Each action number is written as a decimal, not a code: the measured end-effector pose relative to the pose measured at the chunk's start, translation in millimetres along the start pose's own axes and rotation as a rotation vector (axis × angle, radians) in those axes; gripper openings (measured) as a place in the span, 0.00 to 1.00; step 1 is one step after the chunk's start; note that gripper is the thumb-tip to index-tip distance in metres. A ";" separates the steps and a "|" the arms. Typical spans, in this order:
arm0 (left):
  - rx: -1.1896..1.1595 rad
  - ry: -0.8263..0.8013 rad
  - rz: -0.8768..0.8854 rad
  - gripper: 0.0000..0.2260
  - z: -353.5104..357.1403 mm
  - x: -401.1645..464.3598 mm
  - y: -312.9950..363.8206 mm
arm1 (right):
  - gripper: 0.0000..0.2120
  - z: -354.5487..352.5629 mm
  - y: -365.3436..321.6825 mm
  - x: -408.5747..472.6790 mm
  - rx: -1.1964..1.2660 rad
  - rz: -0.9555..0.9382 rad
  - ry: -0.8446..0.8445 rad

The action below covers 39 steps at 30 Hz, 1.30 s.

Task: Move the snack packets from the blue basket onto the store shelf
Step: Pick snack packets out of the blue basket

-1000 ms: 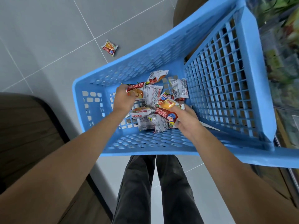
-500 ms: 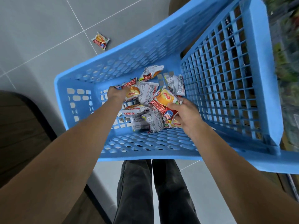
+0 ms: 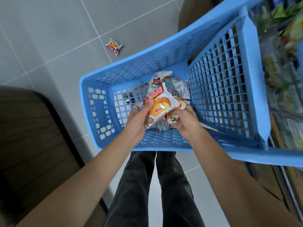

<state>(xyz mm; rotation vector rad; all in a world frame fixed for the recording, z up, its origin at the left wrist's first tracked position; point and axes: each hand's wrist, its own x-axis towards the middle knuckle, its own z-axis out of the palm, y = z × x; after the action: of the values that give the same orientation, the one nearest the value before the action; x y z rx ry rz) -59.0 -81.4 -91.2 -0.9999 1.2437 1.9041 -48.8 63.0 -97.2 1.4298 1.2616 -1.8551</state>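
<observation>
A bunch of snack packets (image 3: 161, 106) sits at the centre of the frame, gathered between both hands over the floor of the blue basket (image 3: 165, 63). The topmost packet, white with an orange picture and a red band, lies with its long axis running from lower left to upper right, the red band towards the upper left. The left hand (image 3: 139, 119) holds the bunch from the left, its grip closed on the packets with the thumb pressed on the topmost packet's left edge. The right hand (image 3: 184, 120) holds the bunch from the lower right, its grip curled round the packets' lower ends.

Two more loose packets (image 3: 182, 89) lie on the basket floor just above the bunch, close to the gridded right wall. To the left of the hands the basket floor shows bare grid, up to the short left wall. The near wall runs just below both wrists.

Beyond the basket, a single stray packet (image 3: 114, 46) lies on the grey tiled floor (image 3: 49, 38) at the upper left, well apart from the basket. The store shelf (image 3: 282, 71), blurred, fills the right edge of the frame just beside the basket's right rim. The person's dark trousers (image 3: 155, 185) show below the basket.
</observation>
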 end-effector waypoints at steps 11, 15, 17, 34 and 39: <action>-0.003 0.070 0.002 0.07 6.8 -4.6 1.5 | 0.08 8.1 6.8 -23.5 0.231 0.023 -0.215; 0.185 0.064 0.047 0.10 -2.1 2.1 7.1 | 0.26 -3.2 0.2 -21.2 0.068 0.085 -0.228; 0.360 0.014 0.085 0.09 -5.1 3.7 8.3 | 0.30 -6.2 0.1 -22.1 -0.240 0.038 -0.266; 0.907 0.217 0.296 0.20 36.1 94.4 31.8 | 0.13 -31.7 -20.6 -11.8 -0.012 -0.064 0.178; 1.102 0.145 0.330 0.31 28.4 152.0 17.6 | 0.12 -39.9 -26.7 -1.8 -0.159 -0.062 0.177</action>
<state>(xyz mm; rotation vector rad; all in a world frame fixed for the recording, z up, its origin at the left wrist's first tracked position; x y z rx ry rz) -156.9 -44.7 -206.5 -0.3320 2.2463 1.0089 -50.1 109.8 -86.7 1.5098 1.5188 -1.6545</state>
